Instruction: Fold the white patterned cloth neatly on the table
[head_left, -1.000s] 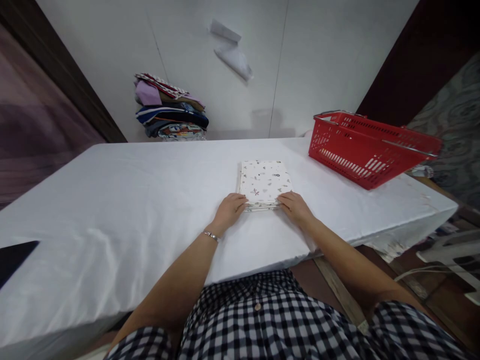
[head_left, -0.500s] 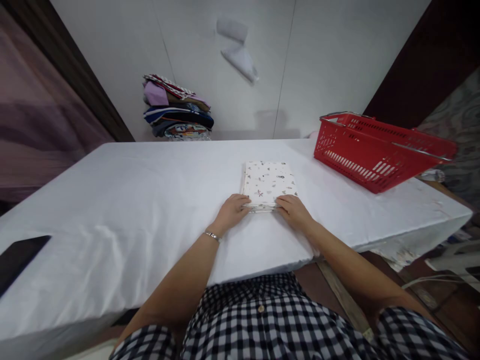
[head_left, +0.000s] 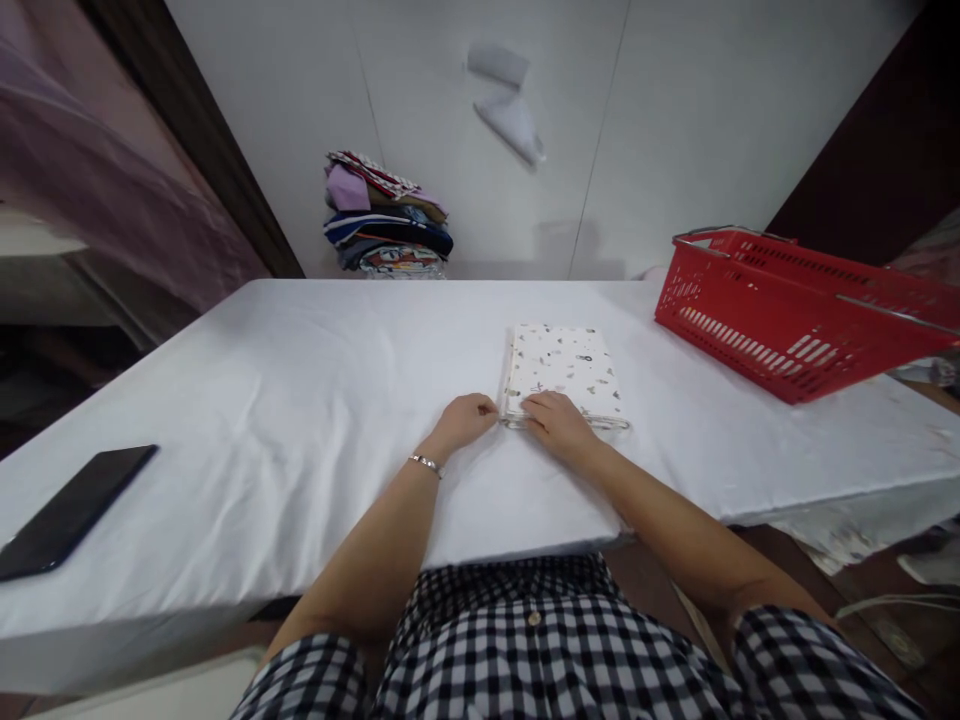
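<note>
A folded white cloth (head_left: 564, 362) with small printed figures lies as a flat, layered rectangle on the table. My right hand (head_left: 561, 425) rests at its front edge, fingers over the top layer and thumb down by the front folds, gripping the edge. Beside the front left corner of the cloth is my left hand (head_left: 463, 420), its fingers curled and thumb and fingertips pinched together. Whether a bit of the cloth's corner is between those fingertips cannot be made out.
A white sheet covers the table (head_left: 360, 400). A red shopping basket (head_left: 795, 320) stands at the right, and a dark phone (head_left: 79, 515) lies at the left. Behind the far edge is a stack of folded clothes (head_left: 388, 225) against the wall.
My right hand has shifted left along the cloth's front edge, away from its right corner. My left hand has slid off the top to beside the left corner. The view has turned left.
</note>
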